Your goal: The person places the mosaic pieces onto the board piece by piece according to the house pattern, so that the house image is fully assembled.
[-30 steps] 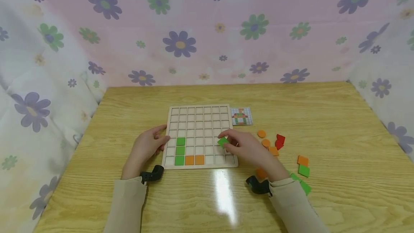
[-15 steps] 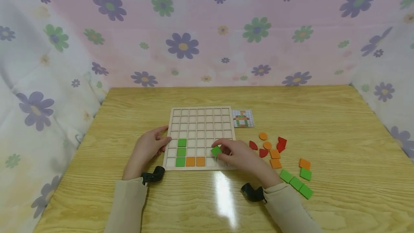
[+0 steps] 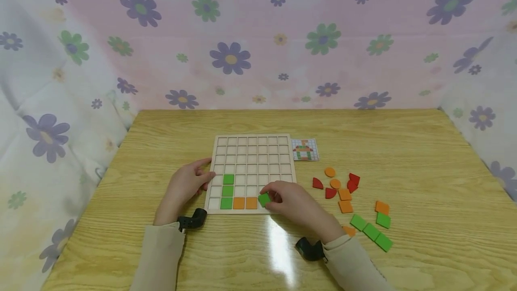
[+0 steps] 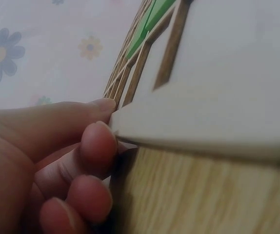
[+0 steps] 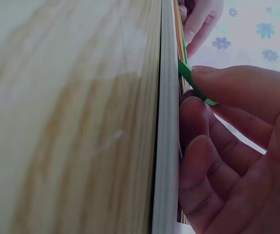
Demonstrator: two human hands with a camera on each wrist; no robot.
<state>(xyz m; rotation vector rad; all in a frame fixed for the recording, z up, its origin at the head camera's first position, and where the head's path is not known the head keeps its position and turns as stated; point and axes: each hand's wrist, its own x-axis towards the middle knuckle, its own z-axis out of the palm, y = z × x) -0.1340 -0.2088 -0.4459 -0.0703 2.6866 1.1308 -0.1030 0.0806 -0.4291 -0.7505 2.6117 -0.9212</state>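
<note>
Shows, pinched between thumb and fingers of the right grip [image 3: 295,201], a green tile [image 3: 264,199] at the 5 o'clock side of the gridded board [image 3: 247,159], over the bottom row, just beside two orange tiles [image 3: 239,203]. Compared with half a second ago, lies nearer the 6 o'clock rim, having been seen over the row above. In the right wrist view, looks tilted; cannot tell whether touching the board. At 9 o'clock, shows the left grip [image 3: 186,184] holding the rim, as before. Includes, unchanged, three green tiles [image 3: 227,191] in a column at 8 o'clock, and at 2 o'clock a picture card [image 3: 305,149] just beside the board. Displays, on the tabletop [image 3: 169,129] toward 4 o'clock, loose red, orange and green pieces [image 3: 371,231]. Now reveals, beside the right sleeve [image 3: 351,259], an orange piece [image 3: 349,231] hidden half a second ago.
</note>
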